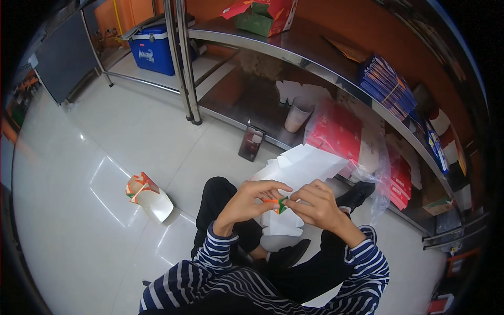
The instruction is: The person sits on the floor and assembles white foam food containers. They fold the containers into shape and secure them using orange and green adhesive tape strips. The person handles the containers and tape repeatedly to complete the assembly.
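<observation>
Head view: orange-and-green piece (282, 205) lies roughly crosswise; green end rightward.

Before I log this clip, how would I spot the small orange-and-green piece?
Over the pale tiled floor, find the bare left hand and right hand. The small orange-and-green piece is held between them, its bright colours unlike the large white cardboard sheet behind it.

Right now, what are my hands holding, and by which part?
A small orange-and-green piece: the left hand pinches its orange left side, the right hand its green right edge. Fingers partly hide the exact contact.
</observation>
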A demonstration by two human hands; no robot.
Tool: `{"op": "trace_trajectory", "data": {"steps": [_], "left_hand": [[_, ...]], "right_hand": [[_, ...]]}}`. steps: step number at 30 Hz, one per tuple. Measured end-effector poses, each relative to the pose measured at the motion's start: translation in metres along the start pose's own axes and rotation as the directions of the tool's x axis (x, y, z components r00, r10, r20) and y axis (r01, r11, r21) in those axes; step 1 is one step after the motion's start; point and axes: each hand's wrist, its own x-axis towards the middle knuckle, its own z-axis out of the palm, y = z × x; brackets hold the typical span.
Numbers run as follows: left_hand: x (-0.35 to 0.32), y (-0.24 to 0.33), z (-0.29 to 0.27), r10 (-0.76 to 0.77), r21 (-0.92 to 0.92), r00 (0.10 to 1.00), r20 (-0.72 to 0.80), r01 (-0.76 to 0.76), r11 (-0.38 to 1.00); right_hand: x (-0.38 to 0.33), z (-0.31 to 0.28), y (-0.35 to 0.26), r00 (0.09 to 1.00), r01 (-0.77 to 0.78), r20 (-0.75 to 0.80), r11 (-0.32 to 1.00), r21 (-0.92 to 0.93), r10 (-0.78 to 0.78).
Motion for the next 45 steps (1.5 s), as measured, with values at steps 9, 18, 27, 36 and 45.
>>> {"op": "trace_trajectory", "data": {"steps": [9, 18, 27, 36, 45], "left_hand": [[0.004, -0.017, 0.001, 0.001, -0.095, 0.999, 0.042, 0.003, 0.996], [0.007, -0.018, 0.007, -0.054, -0.136, 0.999, -0.003, 0.053, 0.989], [0.004, -0.018, 0.004, -0.043, -0.311, 0.999, 0.008, 0.043, 0.949], [0.008, -0.011, 0.010, -0.065, -0.141, 0.998, -0.024, 0.061, 0.988], [0.003, 0.012, 0.028, -0.022, 0.033, 0.989, -0.148, 0.027, 0.999]], "right_hand": [[0.000, 0.000, 0.006, 0.973, -0.229, 0.070, 0.944, 0.238, 0.218], [-0.002, -0.001, 0.009, 0.998, -0.066, 0.000, 0.992, 0.103, 0.066], [0.002, -0.005, 0.006, 1.000, 0.018, -0.022, 0.999, 0.048, -0.017], [-0.010, -0.007, 0.007, 1.000, 0.029, -0.008, 0.995, -0.092, -0.030], [-0.010, 0.039, 0.032, 0.970, 0.068, -0.226, 0.993, -0.094, -0.088]]}}
